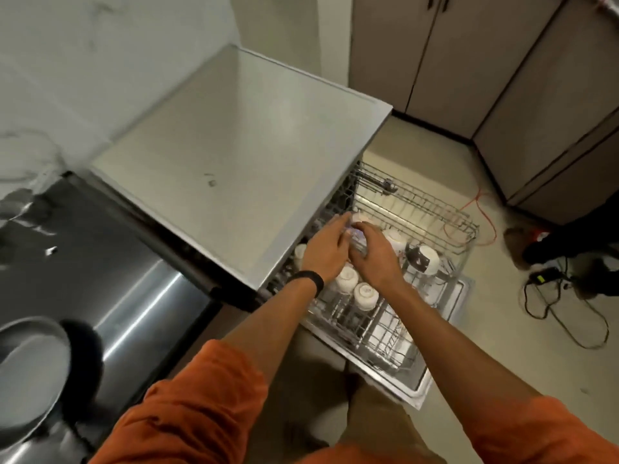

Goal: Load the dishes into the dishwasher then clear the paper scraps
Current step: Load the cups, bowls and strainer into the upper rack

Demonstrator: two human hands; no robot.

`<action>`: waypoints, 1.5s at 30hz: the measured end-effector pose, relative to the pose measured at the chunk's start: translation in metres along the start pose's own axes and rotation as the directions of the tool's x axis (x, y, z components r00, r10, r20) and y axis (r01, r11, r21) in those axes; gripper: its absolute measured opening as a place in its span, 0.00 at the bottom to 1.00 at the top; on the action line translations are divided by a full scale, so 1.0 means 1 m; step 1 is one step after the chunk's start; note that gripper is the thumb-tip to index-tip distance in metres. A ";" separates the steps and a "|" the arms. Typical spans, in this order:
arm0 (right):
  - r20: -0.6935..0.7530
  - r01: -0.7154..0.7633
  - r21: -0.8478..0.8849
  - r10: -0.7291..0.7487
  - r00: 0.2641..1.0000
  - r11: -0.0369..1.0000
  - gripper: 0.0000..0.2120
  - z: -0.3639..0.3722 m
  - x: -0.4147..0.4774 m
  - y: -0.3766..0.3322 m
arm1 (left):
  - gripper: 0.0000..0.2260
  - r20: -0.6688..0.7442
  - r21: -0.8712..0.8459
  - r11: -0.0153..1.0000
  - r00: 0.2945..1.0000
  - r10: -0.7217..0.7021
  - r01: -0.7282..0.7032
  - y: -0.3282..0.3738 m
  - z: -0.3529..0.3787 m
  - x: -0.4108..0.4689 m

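Observation:
The dishwasher's upper wire rack (435, 209) is pulled out over the open door (445, 333). Several white cups stand upside down in it, among them one cup (365, 294) near my wrists and a mug with a dark print (423, 259) to the right. Both hands reach into the rack's left side. My left hand (326, 249) and my right hand (376, 254) together hold a clear glass (355, 234) between them, over the rack. The glass is blurred and mostly hidden by my fingers.
A steel counter top (234, 155) lies above the dishwasher. A steel sink surface (100, 272) and a metal bowl (30, 366) are at the left. Black cables (566, 316) and an orange cord (482, 212) lie on the floor at right, near cabinets (502, 78).

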State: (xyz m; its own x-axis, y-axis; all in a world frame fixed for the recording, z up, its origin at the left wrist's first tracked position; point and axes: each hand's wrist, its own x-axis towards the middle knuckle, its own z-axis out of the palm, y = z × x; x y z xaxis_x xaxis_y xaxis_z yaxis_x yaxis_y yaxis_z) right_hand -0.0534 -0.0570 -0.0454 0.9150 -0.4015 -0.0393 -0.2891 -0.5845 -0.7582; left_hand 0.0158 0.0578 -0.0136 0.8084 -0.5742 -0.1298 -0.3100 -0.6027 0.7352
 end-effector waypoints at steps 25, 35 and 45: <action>0.392 0.590 0.097 -0.576 0.718 0.801 0.24 0.213 -0.044 -0.310 | 0.20 -0.610 -0.065 0.933 0.726 -0.318 0.354 -0.188 -0.278 -0.226; 0.517 0.702 0.086 -0.634 0.575 0.707 0.25 0.313 0.064 -0.404 | 0.21 -0.673 -0.135 0.879 0.609 -0.420 0.457 -0.268 -0.372 -0.170; 0.705 0.862 -0.115 -0.571 0.421 0.494 0.20 0.389 0.151 -0.470 | 0.21 -0.710 -0.221 0.840 0.509 -0.486 0.495 -0.314 -0.414 -0.126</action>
State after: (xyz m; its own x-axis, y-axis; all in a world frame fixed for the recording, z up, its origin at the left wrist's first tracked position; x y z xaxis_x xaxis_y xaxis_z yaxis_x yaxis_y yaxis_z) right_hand 0.3303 0.4311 0.0514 0.7487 0.6616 -0.0421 0.6137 -0.7157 -0.3334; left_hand 0.2185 0.5491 0.0474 0.9175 0.3948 0.0490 0.2503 -0.6686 0.7003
